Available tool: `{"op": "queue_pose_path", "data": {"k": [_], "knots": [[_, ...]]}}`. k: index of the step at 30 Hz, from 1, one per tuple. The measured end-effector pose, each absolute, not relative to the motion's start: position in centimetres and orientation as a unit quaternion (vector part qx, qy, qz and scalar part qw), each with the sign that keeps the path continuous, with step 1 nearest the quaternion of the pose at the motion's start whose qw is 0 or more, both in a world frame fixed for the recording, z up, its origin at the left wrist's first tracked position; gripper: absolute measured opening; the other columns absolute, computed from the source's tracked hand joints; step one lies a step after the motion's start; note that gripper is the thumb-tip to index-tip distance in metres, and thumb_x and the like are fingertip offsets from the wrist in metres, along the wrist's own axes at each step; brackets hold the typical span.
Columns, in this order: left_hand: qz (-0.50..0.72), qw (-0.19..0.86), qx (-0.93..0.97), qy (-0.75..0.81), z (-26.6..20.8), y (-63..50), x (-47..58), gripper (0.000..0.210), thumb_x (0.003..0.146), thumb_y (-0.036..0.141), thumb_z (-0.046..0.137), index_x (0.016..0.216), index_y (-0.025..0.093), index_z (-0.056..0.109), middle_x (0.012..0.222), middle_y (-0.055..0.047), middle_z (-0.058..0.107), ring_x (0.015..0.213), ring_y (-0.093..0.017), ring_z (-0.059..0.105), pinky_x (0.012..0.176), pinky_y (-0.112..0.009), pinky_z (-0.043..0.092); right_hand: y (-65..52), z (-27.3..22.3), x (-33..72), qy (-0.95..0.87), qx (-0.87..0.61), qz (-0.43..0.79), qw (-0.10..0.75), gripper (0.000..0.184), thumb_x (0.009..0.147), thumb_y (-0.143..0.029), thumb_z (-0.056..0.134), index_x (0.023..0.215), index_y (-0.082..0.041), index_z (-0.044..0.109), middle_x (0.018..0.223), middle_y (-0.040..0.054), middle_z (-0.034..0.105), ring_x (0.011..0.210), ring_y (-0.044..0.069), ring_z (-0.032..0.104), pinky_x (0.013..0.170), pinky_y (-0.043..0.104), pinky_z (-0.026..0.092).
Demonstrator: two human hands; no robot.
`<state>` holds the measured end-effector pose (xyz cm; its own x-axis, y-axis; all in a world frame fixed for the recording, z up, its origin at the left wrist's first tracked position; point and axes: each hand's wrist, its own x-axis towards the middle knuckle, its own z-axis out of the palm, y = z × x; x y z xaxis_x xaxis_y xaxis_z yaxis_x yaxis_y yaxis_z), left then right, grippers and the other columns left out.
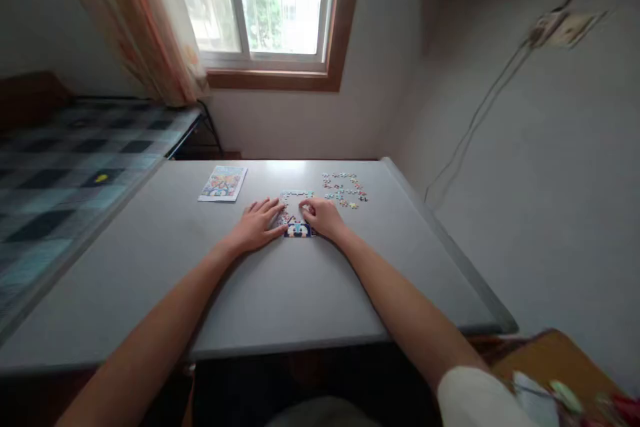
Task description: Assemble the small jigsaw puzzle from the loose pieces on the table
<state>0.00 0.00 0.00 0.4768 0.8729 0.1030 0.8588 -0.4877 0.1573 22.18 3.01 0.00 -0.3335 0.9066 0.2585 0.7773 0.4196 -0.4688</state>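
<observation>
Puzzle (299, 231) lies between your hands, inward of the desk's (290, 300) far edge. Left hand (261, 221): fingers spread, touching its left side. Right hand (324, 217): fingers curled over its right side, grip indeterminable, partly hiding it. Leaflet (223, 184) print illegible.

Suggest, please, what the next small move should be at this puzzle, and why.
I would probably have the right hand fit one of the loose pieces into the puzzle's middle, the left hand steadying its left side: that middle looks unfilled, and the pieces lie close by on the right.
</observation>
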Motion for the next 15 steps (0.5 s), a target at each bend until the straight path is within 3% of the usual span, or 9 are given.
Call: {"op": "queue_pose_path", "data": {"k": [15], "knots": [[0.104,0.046,0.856,0.504,-0.34,0.25,-0.11,0.06,0.094,0.056,0.043,0.145,0.024,0.042,0.155,-0.006,0.034,0.144,-0.027,0.026,0.117,-0.046,0.019,3.03,0.05,22.12,-0.807,-0.52,0.131,0.248,0.022,0.086,-0.024,0.055,0.1,-0.022,0.072,0.076,0.0008,0.066,0.073,0.015,0.056,0.076,0.027,0.037]]}}
